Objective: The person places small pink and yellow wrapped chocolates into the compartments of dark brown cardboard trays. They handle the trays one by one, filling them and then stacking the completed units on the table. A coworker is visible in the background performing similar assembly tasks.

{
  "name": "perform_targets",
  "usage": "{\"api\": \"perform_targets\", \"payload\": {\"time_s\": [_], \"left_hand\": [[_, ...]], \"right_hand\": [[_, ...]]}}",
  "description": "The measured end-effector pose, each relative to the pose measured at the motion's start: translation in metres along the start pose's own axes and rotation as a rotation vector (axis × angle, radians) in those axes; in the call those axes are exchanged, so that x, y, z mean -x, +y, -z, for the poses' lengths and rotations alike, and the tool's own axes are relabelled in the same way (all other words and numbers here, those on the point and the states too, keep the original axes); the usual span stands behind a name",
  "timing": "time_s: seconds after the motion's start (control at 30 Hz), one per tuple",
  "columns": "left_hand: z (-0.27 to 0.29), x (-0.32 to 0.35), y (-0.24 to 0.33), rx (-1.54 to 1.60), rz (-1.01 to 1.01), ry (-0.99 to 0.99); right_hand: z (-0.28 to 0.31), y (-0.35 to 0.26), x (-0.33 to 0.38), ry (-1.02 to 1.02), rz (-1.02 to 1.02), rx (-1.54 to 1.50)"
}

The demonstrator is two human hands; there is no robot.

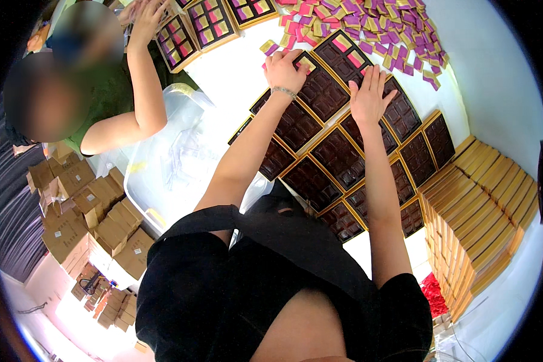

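My left hand bends its fingers over the far-left end of a dark brown compartment tray set in a gold-edged box. A small gold-and-pink packet shows beside its fingertips; what lies under the fingers is hidden. My right hand is stretched out with fingers apart over the neighbouring boxes, its fingertips close to a pink packet. Just beyond, another brown tray has a few pink and gold packets in its far compartments. Nearer trays show bare brown compartments.
Loose pink, purple and gold packets are heaped at the far side. Stacked gold-edged boxes stand at right. Filled boxes lie far left beside a co-worker's arm. A clear plastic bin and cardboard cartons are at left.
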State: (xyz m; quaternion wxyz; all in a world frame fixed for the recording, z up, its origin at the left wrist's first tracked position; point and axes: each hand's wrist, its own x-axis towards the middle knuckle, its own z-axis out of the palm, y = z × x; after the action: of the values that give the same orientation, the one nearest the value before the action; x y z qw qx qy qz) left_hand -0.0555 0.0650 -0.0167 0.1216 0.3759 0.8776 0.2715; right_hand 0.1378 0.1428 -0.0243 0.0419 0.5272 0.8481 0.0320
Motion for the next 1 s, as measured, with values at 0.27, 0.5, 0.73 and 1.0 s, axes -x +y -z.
{"api": "perform_targets", "payload": {"time_s": [0.27, 0.5, 0.73, 1.0], "left_hand": [[0.009, -0.071, -0.027, -0.245, 0.069, 0.091], [-0.003, -0.106, -0.034, -0.441, -0.012, -0.01], [0.032, -0.088, -0.068, -0.111, -0.267, -0.001], [0.063, -0.027, -0.07, 0.293, -0.454, -0.63]], "right_hand": [[0.037, -0.075, -0.076, 0.421, 0.452, -0.442], [0.013, -0.119, -0.13, 0.35, 0.488, -0.128], [0.035, -0.083, -0.095, 0.389, 0.293, -0.903], [0.005, -0.036, 0.019, -0.037, -0.065, -1.086]]}}
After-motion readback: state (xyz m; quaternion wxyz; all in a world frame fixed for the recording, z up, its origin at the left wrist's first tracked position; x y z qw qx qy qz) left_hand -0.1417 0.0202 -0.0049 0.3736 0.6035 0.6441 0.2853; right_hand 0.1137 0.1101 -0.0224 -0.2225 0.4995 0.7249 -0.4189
